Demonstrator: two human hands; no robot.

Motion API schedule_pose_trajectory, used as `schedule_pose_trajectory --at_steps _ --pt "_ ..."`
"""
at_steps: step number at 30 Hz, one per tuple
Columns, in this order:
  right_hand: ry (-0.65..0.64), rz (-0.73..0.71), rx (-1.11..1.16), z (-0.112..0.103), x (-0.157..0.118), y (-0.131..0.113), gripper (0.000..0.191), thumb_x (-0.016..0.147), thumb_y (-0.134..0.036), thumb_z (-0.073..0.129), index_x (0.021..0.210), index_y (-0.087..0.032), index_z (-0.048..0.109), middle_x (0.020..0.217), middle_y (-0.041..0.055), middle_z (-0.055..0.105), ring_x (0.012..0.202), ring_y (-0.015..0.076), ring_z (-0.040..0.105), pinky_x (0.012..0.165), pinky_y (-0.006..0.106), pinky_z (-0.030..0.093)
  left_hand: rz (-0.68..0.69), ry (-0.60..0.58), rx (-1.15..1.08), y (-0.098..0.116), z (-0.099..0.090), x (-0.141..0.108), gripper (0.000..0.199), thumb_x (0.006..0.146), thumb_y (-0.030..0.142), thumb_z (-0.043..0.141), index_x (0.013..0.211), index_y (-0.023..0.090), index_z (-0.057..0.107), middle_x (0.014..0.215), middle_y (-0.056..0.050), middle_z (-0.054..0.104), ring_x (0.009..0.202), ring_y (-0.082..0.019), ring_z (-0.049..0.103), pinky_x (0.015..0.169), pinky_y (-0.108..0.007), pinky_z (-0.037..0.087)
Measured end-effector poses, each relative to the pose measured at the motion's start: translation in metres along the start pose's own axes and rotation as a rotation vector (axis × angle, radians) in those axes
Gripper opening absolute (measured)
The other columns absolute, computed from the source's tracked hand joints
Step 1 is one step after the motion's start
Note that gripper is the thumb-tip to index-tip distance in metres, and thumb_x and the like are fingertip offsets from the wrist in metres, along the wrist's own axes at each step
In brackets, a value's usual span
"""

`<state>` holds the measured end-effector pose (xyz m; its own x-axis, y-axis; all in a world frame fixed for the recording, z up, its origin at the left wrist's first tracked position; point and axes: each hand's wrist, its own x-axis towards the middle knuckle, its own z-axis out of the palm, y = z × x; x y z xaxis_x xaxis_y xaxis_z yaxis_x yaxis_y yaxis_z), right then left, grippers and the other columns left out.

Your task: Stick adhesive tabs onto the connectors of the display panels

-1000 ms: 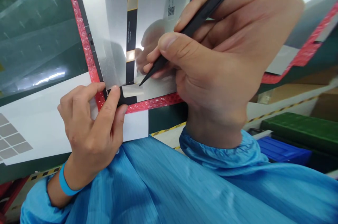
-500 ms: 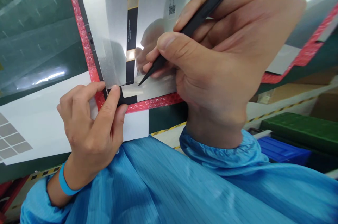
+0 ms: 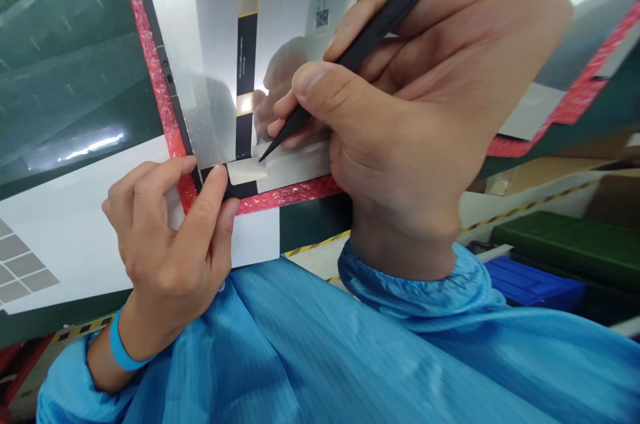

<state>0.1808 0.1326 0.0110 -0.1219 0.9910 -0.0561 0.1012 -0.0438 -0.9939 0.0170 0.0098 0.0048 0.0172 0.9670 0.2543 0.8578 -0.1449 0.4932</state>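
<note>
Black tweezers [image 3: 370,37] are gripped in my right hand [image 3: 400,104], their tip touching or just over the right end of a pale strip [image 3: 247,171]. The strip lies on the lower edge of a silvery flat panel [image 3: 215,51], which has a black band down its middle. Red bubble wrap [image 3: 290,195] shows under the panel's edges. My left hand [image 3: 175,231] has its fingertips on the panel's lower left corner, the index finger beside the strip's left end. Its thumb and index finger pinch that corner.
A second silvery panel [image 3: 540,97] on red wrap lies at the right. A white sheet with grey squares [image 3: 90,231] is at the left, near clear film [image 3: 75,77]. A blue bin [image 3: 535,284] sits low at the right.
The view has shifted slightly, so the panel and both hands appear a little further left. The tweezers' tip stays by the strip's right end, and both grips look the same.
</note>
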Motion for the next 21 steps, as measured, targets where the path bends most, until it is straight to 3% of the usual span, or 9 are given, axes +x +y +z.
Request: schedule_pose_trajectory --at_steps 13,21 --pt "0.016 0.026 0.002 0.0013 -0.0005 -0.0014 0.033 0.093 -0.011 0.074 0.073 -0.034 0.062 0.072 -0.0034 0.065 0.072 0.0253 0.075 0.053 0.041 0.065 0.037 0.054 -0.002 -0.0020 0.0037 0.0007 0.034 0.085 0.013 0.084 0.119 0.011 0.079 0.125 -0.024 0.073 0.114 -0.043 0.070 0.095 -0.061 0.053" --pt "0.005 0.002 0.026 0.0012 -0.0002 0.0001 0.029 0.093 -0.008 0.075 0.078 -0.032 0.065 0.073 -0.0018 0.063 0.068 0.0251 0.072 0.050 0.042 0.061 0.050 0.034 -0.005 0.0024 0.0015 0.0019 0.035 0.085 0.018 0.085 0.121 0.016 0.080 0.129 -0.023 0.071 0.120 -0.043 0.066 0.097 -0.061 0.053"
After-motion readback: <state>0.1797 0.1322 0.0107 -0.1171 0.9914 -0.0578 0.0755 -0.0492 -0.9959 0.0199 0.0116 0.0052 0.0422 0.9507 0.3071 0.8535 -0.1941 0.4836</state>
